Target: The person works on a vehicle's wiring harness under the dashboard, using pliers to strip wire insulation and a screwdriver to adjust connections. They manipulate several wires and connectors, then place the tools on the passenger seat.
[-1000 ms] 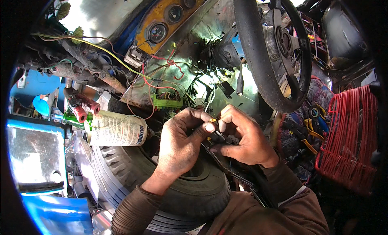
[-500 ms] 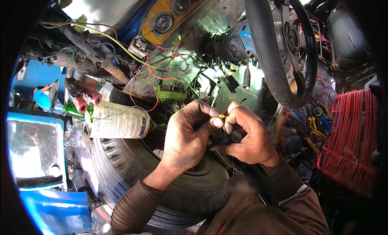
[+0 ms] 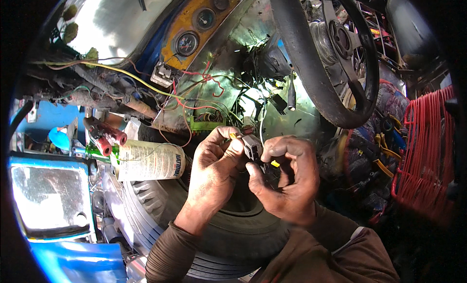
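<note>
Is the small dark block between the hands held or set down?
Held: the small dark block sits at the pinched thumb and finger of the left hand. Whether the right hand, beside it, grips too, I cannot tell.

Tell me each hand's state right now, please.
Left hand: closed, pinching a small yellow piece.
Right hand: partly closed beside a dark connector; hold cannot be told.

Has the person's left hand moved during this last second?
Yes, a little leftward: judged against the green block, the left hand now has its thumb closer to that block in the picture.
</note>
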A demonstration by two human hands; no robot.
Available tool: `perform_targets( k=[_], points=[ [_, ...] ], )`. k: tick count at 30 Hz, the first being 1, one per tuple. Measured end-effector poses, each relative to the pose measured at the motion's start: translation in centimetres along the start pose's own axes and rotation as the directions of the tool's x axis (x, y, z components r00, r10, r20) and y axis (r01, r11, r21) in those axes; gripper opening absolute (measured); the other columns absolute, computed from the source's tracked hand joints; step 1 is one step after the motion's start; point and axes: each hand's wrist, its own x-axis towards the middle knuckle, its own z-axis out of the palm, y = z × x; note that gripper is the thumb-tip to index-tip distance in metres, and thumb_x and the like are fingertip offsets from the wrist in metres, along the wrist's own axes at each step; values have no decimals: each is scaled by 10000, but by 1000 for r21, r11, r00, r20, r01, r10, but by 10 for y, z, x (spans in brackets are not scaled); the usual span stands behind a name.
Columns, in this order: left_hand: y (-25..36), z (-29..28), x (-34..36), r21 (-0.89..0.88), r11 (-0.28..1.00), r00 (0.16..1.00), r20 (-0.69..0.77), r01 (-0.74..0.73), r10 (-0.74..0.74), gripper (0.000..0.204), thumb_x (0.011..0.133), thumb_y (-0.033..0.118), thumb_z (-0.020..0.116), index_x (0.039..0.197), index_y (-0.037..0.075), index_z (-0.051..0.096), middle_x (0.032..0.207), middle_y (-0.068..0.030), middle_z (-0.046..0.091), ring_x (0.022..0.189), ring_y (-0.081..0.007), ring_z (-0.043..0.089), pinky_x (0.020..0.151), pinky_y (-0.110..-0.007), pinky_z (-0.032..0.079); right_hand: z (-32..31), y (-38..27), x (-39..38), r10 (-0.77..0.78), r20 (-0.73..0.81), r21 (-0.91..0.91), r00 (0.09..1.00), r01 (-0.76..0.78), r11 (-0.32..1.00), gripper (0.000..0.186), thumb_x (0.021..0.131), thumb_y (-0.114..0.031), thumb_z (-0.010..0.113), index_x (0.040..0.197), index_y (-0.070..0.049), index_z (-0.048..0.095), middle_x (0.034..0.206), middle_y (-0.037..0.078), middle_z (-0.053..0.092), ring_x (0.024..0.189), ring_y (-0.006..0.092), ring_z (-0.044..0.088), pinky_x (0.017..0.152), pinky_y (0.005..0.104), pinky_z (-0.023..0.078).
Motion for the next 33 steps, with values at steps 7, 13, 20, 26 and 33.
perform_targets(
  k=[7, 13, 20, 26, 33],
  points=[
    [2, 1, -2, -35, 998, 998, 32, -58, 59, 146, 1018, 28, 620, 1150, 46, 561, 1050, -98, 704, 927, -155, 683, 810, -281, 560, 8, -3, 12, -75, -30, -170, 997, 68, 983, 415, 712, 116, 791, 1017, -17, 543, 969, 113, 589, 860, 193, 604, 779, 313, 516],
    [1, -6, -2, -72, 994, 996, 41, -80, 83, 241, 976, -16, 624, 1198, 70, 588, 1064, -55, 682, 941, -141, 649, 846, -281, 544, 12, -9, 19, -213, -47, -293, 976, 191, 937, 367, 701, 75, 831, 927, -31, 561, 893, 118, 613, 787, 234, 622, 720, 333, 520],
    [4, -9, -3, -166, 982, 992, 72, -89, 103, 291, 955, -31, 632, 1221, 66, 568, 1041, -36, 650, 936, -140, 640, 825, -283, 555, 20, -9, 20, -245, -71, -277, 967, 217, 936, 385, 710, 70, 858, 953, -17, 572, 997, 151, 665, 864, 244, 673, 747, 338, 547],
    [8, 3, -4, 9, 991, 991, -18, -130, 130, 131, 1020, 53, 639, 1139, 56, 583, 981, -50, 698, 826, -78, 640, 710, -222, 534, 7, -8, 23, -145, -63, -192, 987, 130, 973, 326, 758, 69, 805, 952, -29, 562, 1046, 180, 660, 932, 278, 682, 824, 369, 546],
    [2, 16, -6, 599, 760, 946, -14, -253, 325, 112, 885, 19, 802, 969, -22, 740, 918, -39, 733, 839, -69, 641, 782, -239, 530, -50, -5, 39, 194, -15, 134, 981, -191, 972, 254, 832, 13, 823, 1009, 0, 641, 1093, 132, 698, 1047, 168, 643, 967, 333, 515]
  ],
)
